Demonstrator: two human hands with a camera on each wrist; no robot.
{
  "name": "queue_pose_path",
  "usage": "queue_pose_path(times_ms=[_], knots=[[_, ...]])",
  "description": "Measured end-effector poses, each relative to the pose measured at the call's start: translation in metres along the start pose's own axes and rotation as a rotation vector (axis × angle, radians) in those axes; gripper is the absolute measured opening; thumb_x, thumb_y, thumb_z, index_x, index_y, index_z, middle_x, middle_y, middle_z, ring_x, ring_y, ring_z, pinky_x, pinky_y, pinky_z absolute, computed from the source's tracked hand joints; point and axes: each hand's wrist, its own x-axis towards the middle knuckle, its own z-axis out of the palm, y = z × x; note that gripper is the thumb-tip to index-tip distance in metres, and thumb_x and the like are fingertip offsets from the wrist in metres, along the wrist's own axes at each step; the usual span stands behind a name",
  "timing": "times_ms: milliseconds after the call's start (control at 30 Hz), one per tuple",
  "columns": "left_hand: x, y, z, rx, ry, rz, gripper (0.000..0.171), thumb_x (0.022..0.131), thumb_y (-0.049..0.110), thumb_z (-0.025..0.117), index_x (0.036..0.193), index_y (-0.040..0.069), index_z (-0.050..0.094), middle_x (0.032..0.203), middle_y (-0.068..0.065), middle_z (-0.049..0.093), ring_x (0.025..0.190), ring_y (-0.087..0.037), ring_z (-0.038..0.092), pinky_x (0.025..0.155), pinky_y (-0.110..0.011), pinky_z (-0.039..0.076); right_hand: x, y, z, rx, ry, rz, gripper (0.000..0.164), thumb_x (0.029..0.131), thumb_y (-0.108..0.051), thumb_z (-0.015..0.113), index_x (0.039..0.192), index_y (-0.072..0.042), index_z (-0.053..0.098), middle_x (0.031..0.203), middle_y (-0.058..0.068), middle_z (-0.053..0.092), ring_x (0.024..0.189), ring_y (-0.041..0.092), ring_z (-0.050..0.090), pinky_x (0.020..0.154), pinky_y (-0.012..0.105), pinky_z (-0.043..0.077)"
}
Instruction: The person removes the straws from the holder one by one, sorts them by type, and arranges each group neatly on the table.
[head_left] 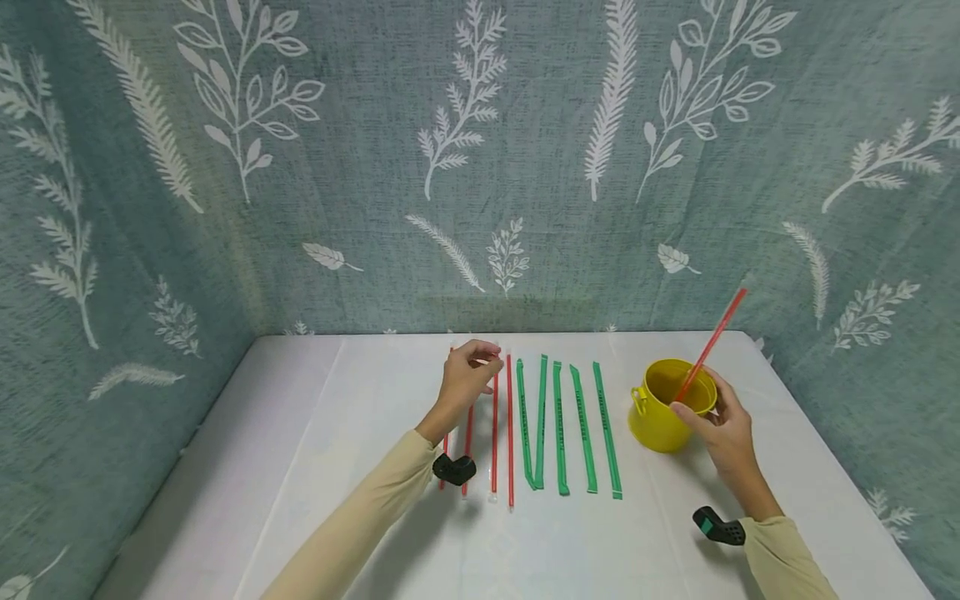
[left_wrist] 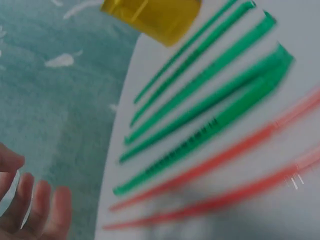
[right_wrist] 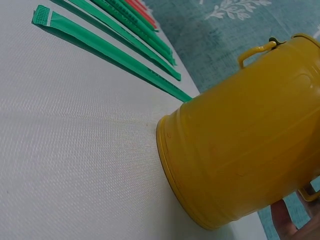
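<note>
My left hand (head_left: 467, 377) hovers over the far ends of several red straws (head_left: 511, 442) in clear wrappers, its fingers loosely bent. In the left wrist view those fingers (left_wrist: 42, 205) show at the lower left, apart from the straws beneath; I see no straw between them. With thumb at the front and fingers around the right side, my right hand (head_left: 726, 429) grips a small yellow bucket (head_left: 658, 427). One red straw (head_left: 722, 323) leans up out of the bucket to the right. The bucket's side (right_wrist: 240, 135) fills much of the right wrist view, hiding most of that hand.
Several green-wrapped straws (head_left: 558, 429) lie in a row between the red straws and the bucket. All rest on a white table (head_left: 337, 467). A leaf-patterned green-grey cloth (head_left: 375, 167) hangs behind and along both sides. Small loop handles (right_wrist: 255, 52) stick out from the bucket's rim.
</note>
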Motion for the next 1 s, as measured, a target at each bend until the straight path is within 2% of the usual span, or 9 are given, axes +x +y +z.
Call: queue_pose_path(times_ms=[100, 300, 400, 533, 667, 900, 1000], knots=[[0.003, 0.008, 0.012, -0.021, -0.036, 0.023, 0.015, 0.080, 0.012, 0.062, 0.095, 0.012, 0.062, 0.088, -0.005, 0.059, 0.076, -0.020, 0.058, 0.054, -0.037, 0.053, -0.001, -0.003, 0.000, 0.007, -0.004, 0.012, 0.068, 0.079, -0.023, 0.065, 0.137, -0.029, 0.028, 0.132, 0.000, 0.039, 0.113, 0.010, 0.037, 0.080, 0.009, 0.036], [0.005, 0.032, 0.036, -0.096, -0.126, 0.064, 0.018, 0.082, 0.013, 0.061, 0.100, 0.009, 0.060, 0.095, -0.009, 0.058, 0.083, -0.027, 0.057, 0.060, -0.042, 0.053, 0.003, 0.016, -0.001, -0.027, 0.016, -0.003, 0.068, 0.079, -0.025, 0.065, 0.136, -0.032, 0.028, 0.132, -0.005, 0.038, 0.115, 0.007, 0.037, 0.082, 0.005, 0.036], [0.002, 0.050, 0.047, -0.124, -0.146, 0.074, 0.018, 0.083, 0.010, 0.060, 0.101, 0.007, 0.060, 0.095, -0.013, 0.058, 0.087, -0.032, 0.056, 0.061, -0.043, 0.052, 0.004, 0.017, -0.002, -0.018, 0.004, -0.007, 0.068, 0.080, -0.025, 0.064, 0.137, -0.031, 0.027, 0.133, -0.003, 0.037, 0.117, 0.009, 0.036, 0.082, 0.007, 0.036], [-0.002, 0.067, 0.061, -0.119, -0.156, 0.082, 0.018, 0.083, 0.007, 0.059, 0.100, 0.005, 0.059, 0.095, -0.014, 0.058, 0.084, -0.029, 0.057, 0.061, -0.043, 0.052, 0.003, 0.017, -0.001, -0.018, 0.009, 0.003, 0.068, 0.079, -0.026, 0.065, 0.136, -0.032, 0.027, 0.133, -0.004, 0.038, 0.116, 0.009, 0.036, 0.081, 0.007, 0.035], [-0.001, 0.072, 0.072, -0.117, -0.158, 0.070, 0.017, 0.082, 0.008, 0.060, 0.100, 0.006, 0.060, 0.095, -0.013, 0.058, 0.081, -0.023, 0.058, 0.062, -0.040, 0.053, 0.004, 0.019, 0.000, -0.025, 0.015, 0.000, 0.068, 0.079, -0.026, 0.065, 0.135, -0.034, 0.028, 0.132, -0.006, 0.038, 0.115, 0.008, 0.037, 0.082, 0.005, 0.035], [0.002, 0.075, 0.084, -0.160, -0.165, 0.068, 0.018, 0.082, 0.007, 0.060, 0.100, 0.006, 0.060, 0.095, -0.013, 0.057, 0.085, -0.032, 0.056, 0.064, -0.043, 0.052, 0.003, 0.009, 0.000, -0.014, -0.003, -0.004, 0.067, 0.080, -0.023, 0.064, 0.136, -0.031, 0.028, 0.132, -0.003, 0.038, 0.115, 0.008, 0.036, 0.084, 0.007, 0.035], [0.003, 0.076, 0.088, -0.170, -0.177, 0.082, 0.018, 0.083, 0.008, 0.059, 0.101, 0.005, 0.059, 0.096, -0.014, 0.057, 0.085, -0.030, 0.056, 0.064, -0.043, 0.052, 0.001, 0.003, 0.000, 0.012, -0.015, -0.002, 0.067, 0.081, -0.019, 0.063, 0.137, -0.027, 0.028, 0.133, 0.000, 0.037, 0.116, 0.010, 0.036, 0.085, 0.008, 0.035]])
